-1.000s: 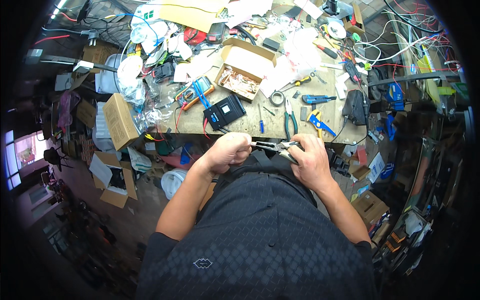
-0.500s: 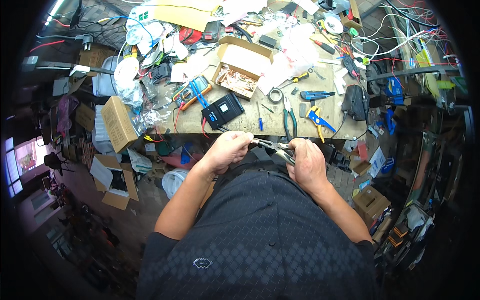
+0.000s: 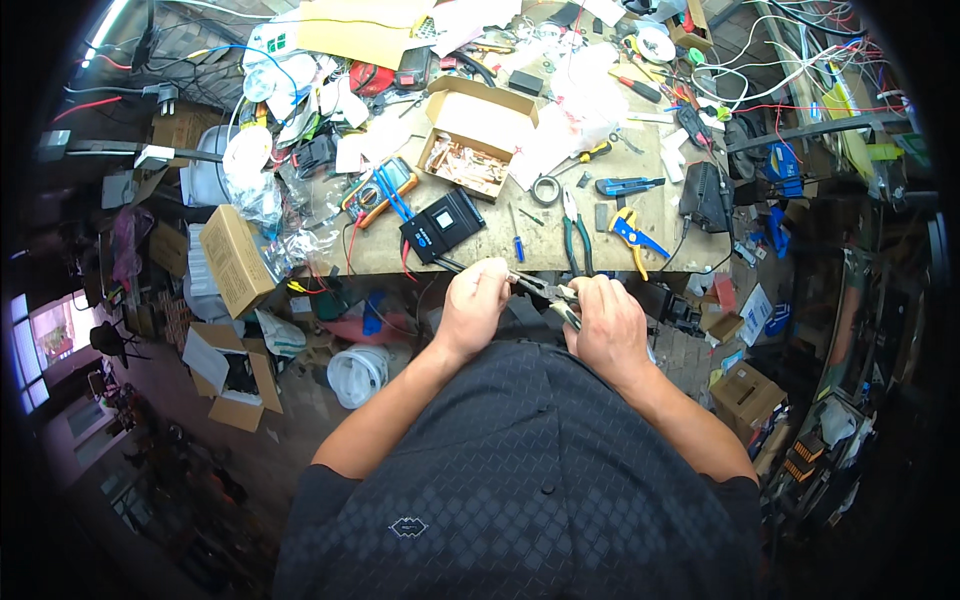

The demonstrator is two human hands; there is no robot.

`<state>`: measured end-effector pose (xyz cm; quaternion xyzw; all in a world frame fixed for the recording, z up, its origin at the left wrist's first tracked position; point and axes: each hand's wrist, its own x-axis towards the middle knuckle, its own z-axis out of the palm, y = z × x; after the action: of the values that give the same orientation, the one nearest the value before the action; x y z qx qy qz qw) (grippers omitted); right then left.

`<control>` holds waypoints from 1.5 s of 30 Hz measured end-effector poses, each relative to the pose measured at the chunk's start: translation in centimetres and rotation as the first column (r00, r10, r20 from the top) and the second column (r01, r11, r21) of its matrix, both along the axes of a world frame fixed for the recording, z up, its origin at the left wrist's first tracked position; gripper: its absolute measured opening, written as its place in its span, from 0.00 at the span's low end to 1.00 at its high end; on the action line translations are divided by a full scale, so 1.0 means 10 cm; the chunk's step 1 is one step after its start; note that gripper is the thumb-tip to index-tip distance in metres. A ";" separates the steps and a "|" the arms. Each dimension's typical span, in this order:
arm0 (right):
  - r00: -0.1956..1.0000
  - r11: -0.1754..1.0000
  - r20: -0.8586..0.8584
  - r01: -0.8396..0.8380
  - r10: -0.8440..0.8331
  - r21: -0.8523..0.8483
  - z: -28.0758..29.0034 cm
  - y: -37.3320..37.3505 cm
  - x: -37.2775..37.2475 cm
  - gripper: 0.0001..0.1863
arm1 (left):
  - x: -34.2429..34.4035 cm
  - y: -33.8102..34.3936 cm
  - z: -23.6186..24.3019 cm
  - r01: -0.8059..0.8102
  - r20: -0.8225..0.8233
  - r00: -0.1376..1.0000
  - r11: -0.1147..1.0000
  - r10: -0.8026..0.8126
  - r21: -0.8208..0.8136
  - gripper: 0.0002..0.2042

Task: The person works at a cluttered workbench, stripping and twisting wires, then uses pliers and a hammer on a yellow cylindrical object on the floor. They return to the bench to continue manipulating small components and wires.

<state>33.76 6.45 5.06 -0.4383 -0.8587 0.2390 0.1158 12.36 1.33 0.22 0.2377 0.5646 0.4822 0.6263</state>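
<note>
My left hand (image 3: 472, 308) is closed with its fingertips pinched on a black cable (image 3: 452, 266), which runs from a black box-shaped device (image 3: 443, 226) on the bench. My right hand (image 3: 612, 328) wraps round a pair of pliers (image 3: 549, 291) with pale green and dark handles. The jaws point left, at the cable end beside my left fingertips; whether they grip it is too small to tell. Both hands are in front of the bench edge, close to my body. Another pair of pliers (image 3: 577, 240) with dark green handles lies just beyond them.
On the workbench (image 3: 500, 255) lie a blue-and-yellow wire stripper (image 3: 636, 236), a blue utility knife (image 3: 630, 187), a tape roll (image 3: 546, 190), a small screwdriver (image 3: 519, 249) and an orange multimeter (image 3: 383, 192). An open cardboard box (image 3: 478, 125) holds copper-coloured pieces. A black adapter (image 3: 707, 195) sits at the right edge.
My left hand has turned more upright and shifted slightly right, toward the pliers. The right hand keeps its grip, with the pliers tilted a little. The view has shifted slightly.
</note>
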 end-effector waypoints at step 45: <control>0.890 0.908 0.177 0.405 -0.419 0.110 -0.65 0.25 1.08 0.28 | 0.87 0.36 -0.36 0.321 0.338 0.923 0.854 -0.185 -0.409 0.37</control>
<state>44.53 8.96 -1.41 -0.6277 -0.7611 0.1344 0.0936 21.09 4.97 -3.41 0.0841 0.5285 0.2776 0.7978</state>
